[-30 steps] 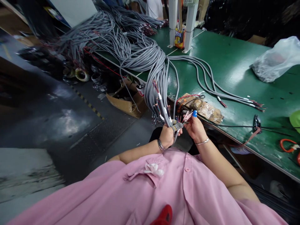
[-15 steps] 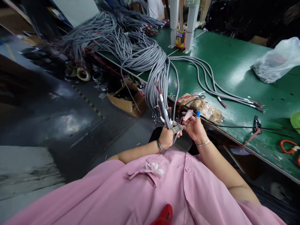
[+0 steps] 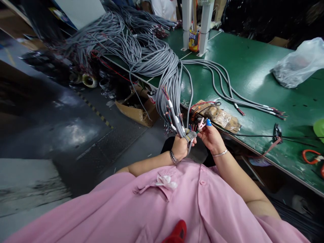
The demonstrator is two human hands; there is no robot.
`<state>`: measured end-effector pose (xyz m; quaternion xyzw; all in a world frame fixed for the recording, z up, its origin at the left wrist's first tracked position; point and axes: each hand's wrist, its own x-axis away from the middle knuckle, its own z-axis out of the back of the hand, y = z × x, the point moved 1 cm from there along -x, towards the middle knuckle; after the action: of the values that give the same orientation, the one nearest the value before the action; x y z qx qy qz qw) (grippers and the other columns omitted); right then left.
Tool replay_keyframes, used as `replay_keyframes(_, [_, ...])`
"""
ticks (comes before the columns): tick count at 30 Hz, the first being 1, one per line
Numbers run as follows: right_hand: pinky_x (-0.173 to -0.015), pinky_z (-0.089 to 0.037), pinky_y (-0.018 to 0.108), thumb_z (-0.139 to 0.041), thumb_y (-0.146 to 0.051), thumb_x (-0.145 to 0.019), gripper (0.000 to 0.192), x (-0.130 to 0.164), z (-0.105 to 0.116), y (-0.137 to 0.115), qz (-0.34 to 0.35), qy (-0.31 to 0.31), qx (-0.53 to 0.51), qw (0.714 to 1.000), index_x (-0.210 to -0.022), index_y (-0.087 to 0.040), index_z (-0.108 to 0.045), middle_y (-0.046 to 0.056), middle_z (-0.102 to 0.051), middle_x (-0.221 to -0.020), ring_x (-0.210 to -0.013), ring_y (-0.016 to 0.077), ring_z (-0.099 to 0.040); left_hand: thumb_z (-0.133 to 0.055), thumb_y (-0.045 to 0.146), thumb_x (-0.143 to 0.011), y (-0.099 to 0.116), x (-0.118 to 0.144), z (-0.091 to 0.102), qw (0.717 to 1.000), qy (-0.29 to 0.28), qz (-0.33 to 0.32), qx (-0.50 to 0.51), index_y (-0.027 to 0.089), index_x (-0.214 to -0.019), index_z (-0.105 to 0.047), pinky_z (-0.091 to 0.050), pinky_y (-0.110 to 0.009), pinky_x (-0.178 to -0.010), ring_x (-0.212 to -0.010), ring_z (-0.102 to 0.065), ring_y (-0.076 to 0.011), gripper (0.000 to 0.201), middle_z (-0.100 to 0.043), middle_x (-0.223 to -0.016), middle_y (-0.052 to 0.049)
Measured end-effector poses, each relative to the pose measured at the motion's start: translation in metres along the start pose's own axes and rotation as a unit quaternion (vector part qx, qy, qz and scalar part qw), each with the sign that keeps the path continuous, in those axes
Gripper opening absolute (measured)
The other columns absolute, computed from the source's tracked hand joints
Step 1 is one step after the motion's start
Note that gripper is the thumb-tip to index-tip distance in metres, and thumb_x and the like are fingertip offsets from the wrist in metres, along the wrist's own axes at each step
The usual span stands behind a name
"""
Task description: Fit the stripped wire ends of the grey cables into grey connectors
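My left hand (image 3: 181, 147) is closed around several grey cables (image 3: 176, 116); a grey wrap covers one of its fingertips. Thin coloured wires (image 3: 193, 128) fan out from a cable end at that hand. My right hand (image 3: 212, 139), with a blue cover (image 3: 208, 122) on one fingertip, is beside these wires, its fingers pinched together. A small pale pink piece (image 3: 201, 124) shows at its fingertips; whether it is held or wrapped on a finger I cannot tell. Other cable ends with white sleeves (image 3: 170, 103) stick up above my left hand.
A large heap of grey cables (image 3: 152, 57) hangs over the edge of the green table (image 3: 243, 64). A taped cardboard piece (image 3: 222, 118), a plastic bag (image 3: 297, 64) and orange-handled tools (image 3: 310, 158) lie on it. Below stands a cardboard box (image 3: 136, 109). A person in white (image 3: 164, 9) is behind.
My right hand's fingers have shifted slightly, the blue-covered fingertip moving left and down. The pink piece has turned beside the wires. My left hand keeps its hold on the cables.
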<state>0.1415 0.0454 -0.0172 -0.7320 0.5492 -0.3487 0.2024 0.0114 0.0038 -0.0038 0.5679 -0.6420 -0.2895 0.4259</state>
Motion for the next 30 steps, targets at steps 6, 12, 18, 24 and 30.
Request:
replay_keyframes(6, [-0.053,-0.047,0.022,-0.064,-0.059,-0.076,0.039,-0.008,0.005,0.008,0.032,0.007,0.001,0.999,-0.085,-0.02,-0.066,0.001,-0.07,-0.079,-0.061,0.0108,-0.059,-0.074,0.036,-0.066,-0.001,-0.001,-0.001,1.0,0.015,0.01,-0.014,0.016,-0.064,-0.055,-0.036,-0.019,-0.042,-0.045,-0.05,-0.0082,0.027,-0.058,-0.052,0.001])
replay_keyframes(12, [-0.052,-0.049,0.024,-0.068,-0.059,-0.072,0.04,-0.014,-0.001,0.012,0.001,0.001,-0.04,0.999,-0.08,-0.02,-0.063,0.0,-0.07,-0.077,-0.058,0.0113,-0.059,-0.074,0.037,-0.065,-0.002,-0.002,-0.002,1.0,0.014,0.013,-0.017,0.016,-0.065,-0.056,-0.035,-0.019,-0.042,-0.044,-0.05,-0.0081,0.027,-0.058,-0.052,0.001])
replay_keyframes(18, [-0.053,-0.05,0.023,-0.069,-0.058,-0.072,0.04,-0.017,-0.007,0.012,0.011,0.037,-0.058,0.998,-0.076,-0.019,-0.062,-0.001,-0.068,-0.069,-0.055,0.0103,-0.058,-0.074,0.037,-0.066,-0.007,-0.003,0.001,0.999,0.024,0.01,-0.024,0.016,-0.065,-0.055,-0.036,-0.02,-0.042,-0.044,-0.051,-0.0084,0.029,-0.059,-0.053,0.001])
replay_keyframes(24, [-0.05,-0.049,0.021,-0.071,-0.055,-0.072,0.037,-0.017,-0.01,0.012,0.028,0.066,-0.067,0.995,-0.076,-0.019,-0.063,0.0,-0.069,-0.069,-0.053,0.009,-0.057,-0.072,0.04,-0.069,-0.011,-0.001,0.004,0.999,0.001,-0.003,-0.047,0.016,-0.061,-0.053,-0.035,-0.02,-0.042,-0.042,-0.049,-0.0077,0.032,-0.058,-0.052,0.0])
replay_keyframes(30, [-0.05,-0.048,0.022,-0.072,-0.052,-0.072,0.034,-0.017,-0.011,0.012,0.031,0.069,-0.062,0.995,-0.074,-0.02,-0.061,0.0,-0.068,-0.068,-0.054,0.0099,-0.057,-0.075,0.038,-0.064,-0.005,0.002,0.005,0.999,0.011,-0.001,-0.036,0.016,-0.063,-0.056,-0.035,-0.02,-0.042,-0.043,-0.049,-0.0082,0.029,-0.059,-0.052,0.0])
